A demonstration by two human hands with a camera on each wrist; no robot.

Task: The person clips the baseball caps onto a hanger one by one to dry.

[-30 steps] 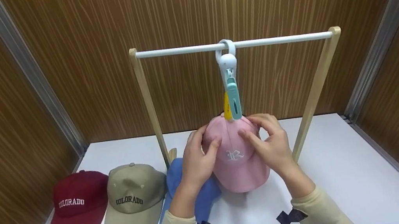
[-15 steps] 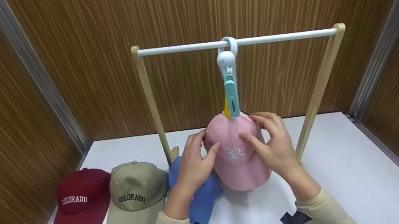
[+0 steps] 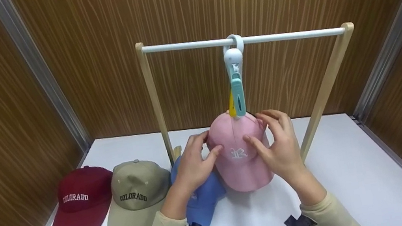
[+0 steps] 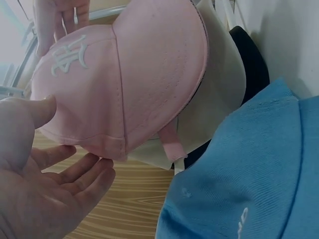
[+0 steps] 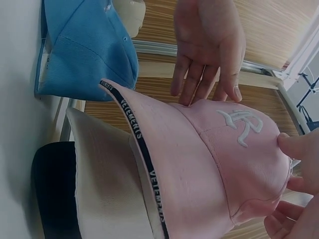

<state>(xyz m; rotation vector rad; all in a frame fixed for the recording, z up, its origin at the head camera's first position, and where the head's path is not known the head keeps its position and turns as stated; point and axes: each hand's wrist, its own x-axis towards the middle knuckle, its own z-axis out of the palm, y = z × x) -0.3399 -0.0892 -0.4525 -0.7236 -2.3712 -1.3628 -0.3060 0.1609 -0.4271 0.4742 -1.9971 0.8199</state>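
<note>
A pink baseball cap with a white embroidered R hangs crown-up below a teal clothes clip on the rack. My left hand is at its left side, thumb near the crown; the left wrist view shows its fingers spread and fairly straight along the cap's edge. On the other side, my right hand holds the crown, thumb on the front and fingers reaching round behind. Behind the pink cap, hidden in the head view, hang a cream brim and a black one.
The white rail carries a white hook; a yellow clip shows behind the teal one. On the white table at left lie a red cap, a khaki cap and a blue cap, partly under my left forearm.
My left hand has eased slightly left and down along the cap, uncovering more of the blue cap. The right hand stays at the crown. The whole scene shifts a little rightward in view.
</note>
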